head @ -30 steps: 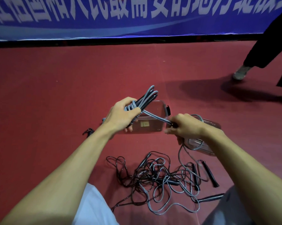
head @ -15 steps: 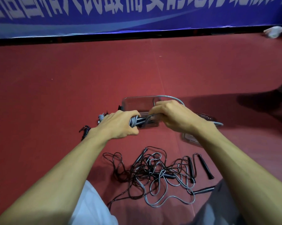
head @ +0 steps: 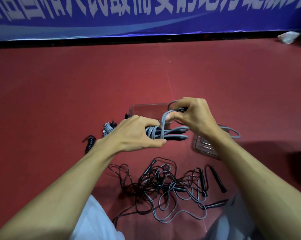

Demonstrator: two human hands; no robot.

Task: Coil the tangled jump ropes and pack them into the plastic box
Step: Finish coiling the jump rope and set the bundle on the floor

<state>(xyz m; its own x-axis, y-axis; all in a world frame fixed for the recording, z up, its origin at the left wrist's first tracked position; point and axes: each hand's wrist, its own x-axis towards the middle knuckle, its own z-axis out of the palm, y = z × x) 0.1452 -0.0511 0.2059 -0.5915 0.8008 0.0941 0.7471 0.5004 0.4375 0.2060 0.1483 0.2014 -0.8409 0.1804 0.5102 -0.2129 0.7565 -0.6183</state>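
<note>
My left hand [head: 135, 132] grips a folded bundle of grey jump rope [head: 174, 134] held level above the red floor. My right hand [head: 193, 116] pinches the free end of that same rope, with a strand running up from the bundle into its fingers. Behind the hands stands the clear plastic box [head: 146, 109], partly hidden by them. A tangle of grey and black ropes [head: 165, 187] with black handles lies on the floor in front of me. Two coiled ropes lie at the left, one grey [head: 107, 129] and one black [head: 90, 143].
The box's clear lid [head: 205, 144] lies flat on the floor under my right wrist, with a loose grey loop [head: 234, 134] beside it. A blue banner [head: 146, 16] runs along the far edge of the red floor. White litter [head: 287, 37] sits at the far right.
My right hand has lifted the rope end up and over the bundle, carrying a strand around it. The bundle now lies level in my left hand. The bystander's foot has left the view.
</note>
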